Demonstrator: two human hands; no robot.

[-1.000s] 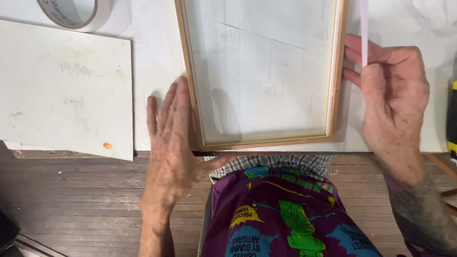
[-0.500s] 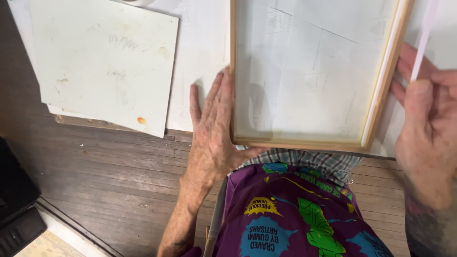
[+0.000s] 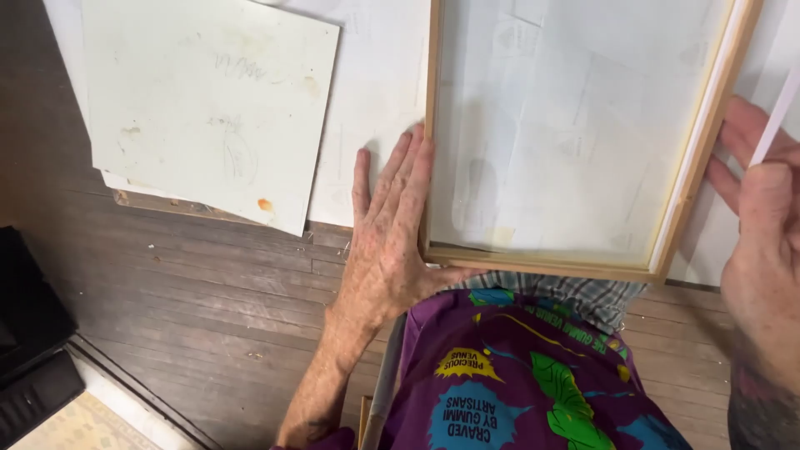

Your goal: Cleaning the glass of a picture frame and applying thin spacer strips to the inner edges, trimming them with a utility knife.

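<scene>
Resting on the white worktop, the frame lies with its near edge at the worktop's edge, above the person's lap. The left hand is flat and open, its fingers along the frame's left side. The right hand is at the frame's right side and pinches a thin white strip.

I think the frame could slide off towards the lap if the left hand pushes too hard, because little worktop is left under it. The strip may also bend or go on crooked, as it is held at one end only.

A stained white board lies to the left. Below is a dark wooden floor.
</scene>
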